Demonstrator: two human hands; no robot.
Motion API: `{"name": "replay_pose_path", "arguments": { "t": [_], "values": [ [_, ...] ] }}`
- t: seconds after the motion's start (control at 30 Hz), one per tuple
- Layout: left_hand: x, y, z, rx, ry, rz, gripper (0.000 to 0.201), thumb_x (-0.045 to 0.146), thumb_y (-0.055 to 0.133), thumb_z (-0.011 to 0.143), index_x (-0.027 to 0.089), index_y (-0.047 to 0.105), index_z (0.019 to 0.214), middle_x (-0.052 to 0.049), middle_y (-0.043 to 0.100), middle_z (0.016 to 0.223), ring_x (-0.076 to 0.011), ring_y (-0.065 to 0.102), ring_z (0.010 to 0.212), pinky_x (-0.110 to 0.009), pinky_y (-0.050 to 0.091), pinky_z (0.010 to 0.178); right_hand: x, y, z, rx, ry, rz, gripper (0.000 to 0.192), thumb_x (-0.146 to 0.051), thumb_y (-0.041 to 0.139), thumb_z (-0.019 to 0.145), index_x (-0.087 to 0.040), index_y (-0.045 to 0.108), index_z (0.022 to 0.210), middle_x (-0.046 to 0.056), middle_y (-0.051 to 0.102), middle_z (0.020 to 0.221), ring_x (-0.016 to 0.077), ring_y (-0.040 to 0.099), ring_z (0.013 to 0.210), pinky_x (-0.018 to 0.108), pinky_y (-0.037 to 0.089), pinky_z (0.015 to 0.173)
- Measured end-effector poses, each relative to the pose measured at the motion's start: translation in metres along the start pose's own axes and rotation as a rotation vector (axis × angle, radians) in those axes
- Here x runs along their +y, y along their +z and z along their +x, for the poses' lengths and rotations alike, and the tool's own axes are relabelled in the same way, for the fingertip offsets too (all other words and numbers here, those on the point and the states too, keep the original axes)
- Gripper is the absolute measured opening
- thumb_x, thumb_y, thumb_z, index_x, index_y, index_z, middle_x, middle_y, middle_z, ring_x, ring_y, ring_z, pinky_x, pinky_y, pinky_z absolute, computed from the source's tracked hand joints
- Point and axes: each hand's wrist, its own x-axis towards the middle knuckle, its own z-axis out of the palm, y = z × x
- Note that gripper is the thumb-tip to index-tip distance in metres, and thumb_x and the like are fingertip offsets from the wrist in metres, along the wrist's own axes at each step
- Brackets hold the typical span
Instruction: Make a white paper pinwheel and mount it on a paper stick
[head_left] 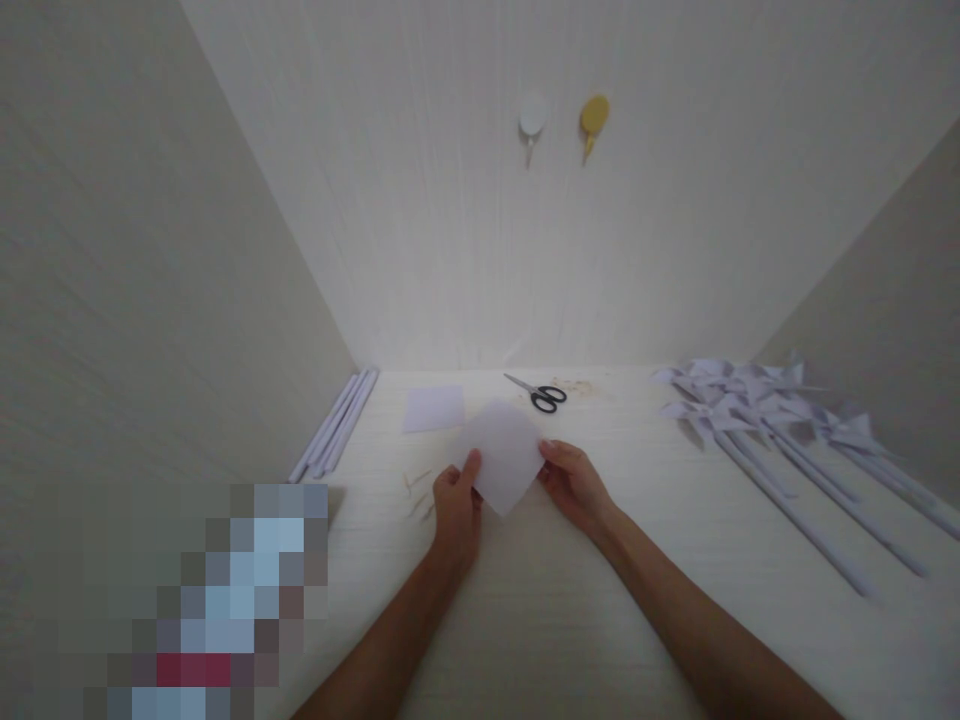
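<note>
A square sheet of white paper [501, 455] is held up between my two hands, turned so that one corner points toward me. My left hand [456, 505] pinches its left corner, thumb on top. At the opposite corner my right hand [574, 480] grips the sheet between thumb and fingers. Behind it on the table lies a flat stack or sheet of white paper [433, 408]. Scissors [538, 394] with black handles rest just beyond, blades pointing left. Several small thin sticks [418, 490] lie beside my left hand.
Rolled white paper tubes [337, 425] lie at the left wall. Several paper pinwheels [739, 400] on paper sticks are piled at the right. Small tan bits [574, 385] lie by the scissors. A white hook [532, 118] and a yellow hook [594, 118] hang on the back wall. The lower left is pixelated.
</note>
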Motion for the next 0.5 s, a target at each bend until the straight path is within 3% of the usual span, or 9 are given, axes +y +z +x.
{"name": "replay_pose_path", "arguments": {
  "t": [0.17,0.37,0.5],
  "values": [
    [-0.005,-0.001,-0.003,-0.032,0.088,0.162,0.038,0.028,0.071,0.054,0.012,0.059,0.086,-0.009,0.065,0.083,-0.0164,0.060,0.070,-0.027,0.048,0.064,0.002,0.003,-0.001,-0.038,-0.010,-0.063,0.012,-0.027,0.066,0.061,-0.016,0.064,0.059,0.001,0.062,0.064,0.0104,0.052,0.060,0.024,0.041,0.062],
    [0.002,0.003,-0.007,-0.027,0.019,0.114,0.040,0.025,0.070,0.055,0.014,0.057,0.091,-0.009,0.064,0.089,-0.0170,0.061,0.075,-0.029,0.049,0.069,-0.002,0.001,0.001,0.171,-0.131,-0.044,0.009,-0.023,0.064,0.059,-0.019,0.060,0.052,-0.003,0.054,0.055,0.0071,0.044,0.051,0.018,0.035,0.047],
    [0.002,0.003,-0.011,-0.189,-0.088,0.052,0.034,0.024,0.068,0.057,0.013,0.058,0.088,-0.008,0.065,0.082,-0.0165,0.061,0.067,-0.029,0.049,0.063,-0.003,-0.001,0.001,0.189,-0.169,-0.092,0.007,-0.019,0.062,0.058,-0.019,0.059,0.051,-0.003,0.055,0.056,0.0082,0.044,0.051,0.020,0.035,0.047]
  ]
}}
